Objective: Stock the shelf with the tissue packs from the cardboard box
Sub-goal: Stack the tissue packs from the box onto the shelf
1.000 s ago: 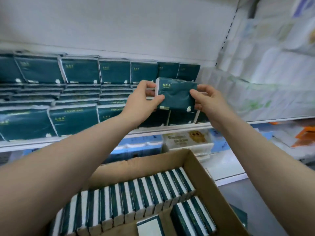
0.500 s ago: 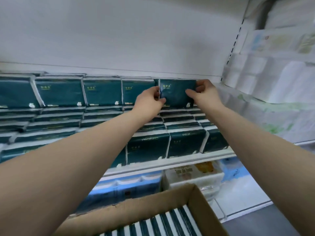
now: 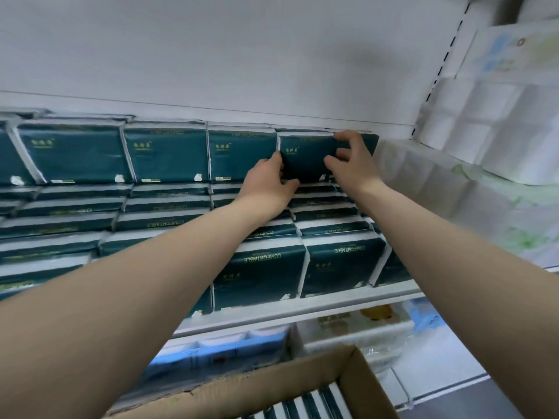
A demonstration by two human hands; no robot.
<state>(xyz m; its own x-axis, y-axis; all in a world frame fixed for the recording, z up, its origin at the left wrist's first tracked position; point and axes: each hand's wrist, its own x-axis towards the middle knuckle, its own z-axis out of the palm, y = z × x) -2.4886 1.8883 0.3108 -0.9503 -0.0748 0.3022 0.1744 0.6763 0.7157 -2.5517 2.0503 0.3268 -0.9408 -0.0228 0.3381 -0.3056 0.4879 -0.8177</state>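
A dark teal tissue pack (image 3: 305, 157) stands upright at the right end of the top row of stacked packs on the white shelf (image 3: 302, 309). My left hand (image 3: 266, 186) holds its lower left corner, thumb under it. My right hand (image 3: 352, 163) grips its right side with curled fingers on the front and top edge. Several more teal packs (image 3: 169, 155) fill the rows to the left and below. The cardboard box (image 3: 302, 379) sits at the bottom, with striped teal-and-white packs (image 3: 308, 408) showing inside.
White wrapped paper rolls (image 3: 472, 152) are stacked on the neighbouring shelf section to the right. Blue and white packs (image 3: 223, 349) lie on the lower shelf behind the box. The white back panel (image 3: 242, 55) rises above the top row.
Both hands lifted the tissue pack from in front of the shelf up to the top row and pushed it in at the right end. The view tilted upward.
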